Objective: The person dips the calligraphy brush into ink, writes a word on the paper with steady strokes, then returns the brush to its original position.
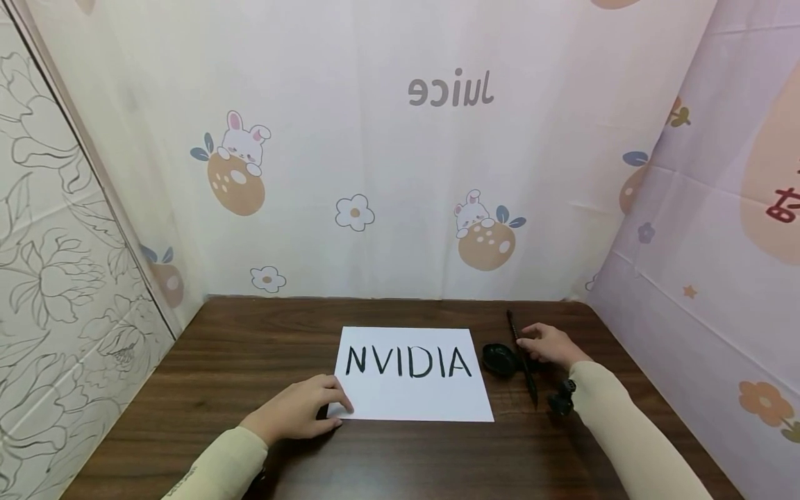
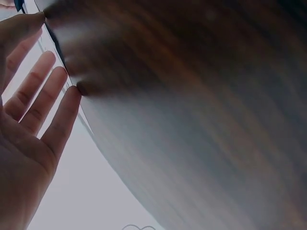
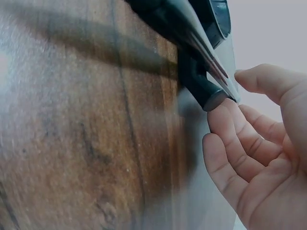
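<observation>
White paper [image 1: 412, 399] lettered "NVIDIA" in black lies on the table. My left hand [image 1: 306, 406] rests at its lower left corner, fingers spread and gently bent; in the left wrist view the fingertips of that hand [image 2: 29, 143] meet the surface. Right of the paper stands a small black dish [image 1: 498, 360]. A dark brush [image 1: 530, 384] lies slanted beside it, across a dark stubby part [image 3: 196, 81] seen in the right wrist view. My right hand [image 1: 553, 345] is at the brush handle, thumb apart from it, fingers loosely bent near that part.
Dark wood table [image 1: 412, 458] runs back to a printed curtain [image 1: 400, 173]. More printed fabric [image 1: 706, 208] borders the right side, and a flower-patterned panel [image 1: 56, 278] the left. A black device [image 1: 560, 397] sits at the right wrist.
</observation>
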`<state>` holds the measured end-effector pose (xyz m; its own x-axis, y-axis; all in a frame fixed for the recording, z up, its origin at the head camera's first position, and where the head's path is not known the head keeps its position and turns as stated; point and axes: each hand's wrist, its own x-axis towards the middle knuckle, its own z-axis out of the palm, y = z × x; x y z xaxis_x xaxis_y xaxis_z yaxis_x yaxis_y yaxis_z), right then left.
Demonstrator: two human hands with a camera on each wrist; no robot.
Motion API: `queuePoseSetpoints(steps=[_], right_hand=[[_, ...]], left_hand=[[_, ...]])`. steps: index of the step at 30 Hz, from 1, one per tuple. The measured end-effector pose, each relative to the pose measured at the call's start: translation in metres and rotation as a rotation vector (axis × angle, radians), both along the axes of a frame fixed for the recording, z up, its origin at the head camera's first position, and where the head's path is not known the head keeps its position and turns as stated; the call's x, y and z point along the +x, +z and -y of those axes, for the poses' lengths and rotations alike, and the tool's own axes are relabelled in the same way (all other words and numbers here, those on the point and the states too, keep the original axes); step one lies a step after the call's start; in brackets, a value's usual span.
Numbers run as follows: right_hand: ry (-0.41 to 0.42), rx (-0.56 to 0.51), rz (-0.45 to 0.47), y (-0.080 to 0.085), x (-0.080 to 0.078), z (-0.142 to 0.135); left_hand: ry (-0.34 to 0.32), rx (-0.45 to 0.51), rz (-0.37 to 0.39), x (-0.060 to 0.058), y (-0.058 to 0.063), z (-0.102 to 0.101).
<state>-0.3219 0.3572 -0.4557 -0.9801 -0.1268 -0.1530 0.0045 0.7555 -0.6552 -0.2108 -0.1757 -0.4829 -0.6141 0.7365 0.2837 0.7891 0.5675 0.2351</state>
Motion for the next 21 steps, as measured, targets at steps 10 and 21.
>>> queuePoseSetpoints(steps=[10,21], right_hand=[[0.035,0.031,-0.044,0.0079,0.0038,0.0021],[0.045,0.049,-0.130,0.0096,0.0073,0.0014]], left_hand=[[-0.003,0.071,0.081,-0.0001,0.0017,0.0018],[-0.006,0.126,0.109,-0.0033,0.0023,0.0023]])
